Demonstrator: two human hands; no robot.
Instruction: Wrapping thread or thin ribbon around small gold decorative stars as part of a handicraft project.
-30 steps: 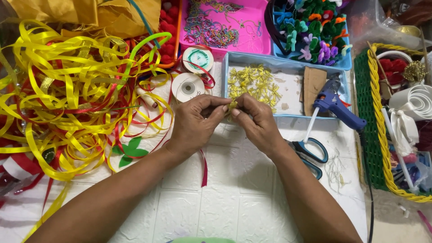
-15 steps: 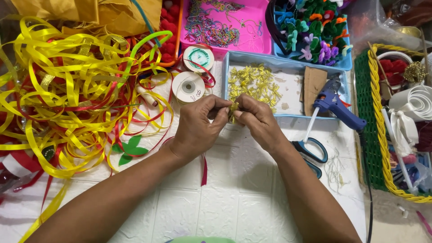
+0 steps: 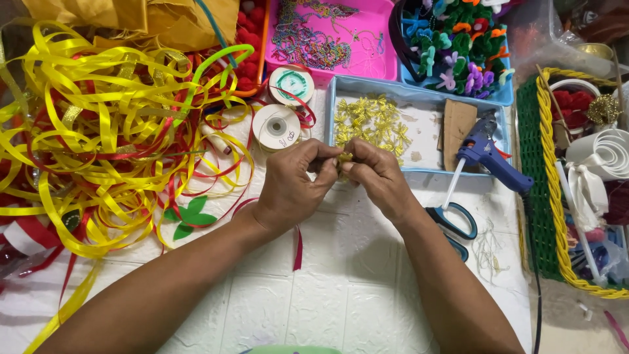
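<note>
My left hand [image 3: 295,183] and my right hand [image 3: 377,177] meet over the middle of the white table, fingertips pinched together on a small gold ribbon bow [image 3: 344,159]. Most of the bow is hidden by my fingers. Just behind my hands stands a light blue tray [image 3: 419,167] with several more gold bows [image 3: 370,121] and a piece of brown card [image 3: 457,128]. A thin red ribbon strip [image 3: 298,249] lies under my left wrist.
A tangle of yellow and red ribbons [image 3: 98,137] fills the left. Two ribbon spools [image 3: 276,128] sit behind my left hand. A blue glue gun [image 3: 491,157] and blue scissors [image 3: 452,219] lie right. A pink tray [image 3: 334,36], pipe-cleaner flowers [image 3: 458,46] and a green-yellow basket [image 3: 550,190] border the area.
Both hands stayed together on the bow; the fingers shifted slightly around it and the hands dipped a little toward me.
</note>
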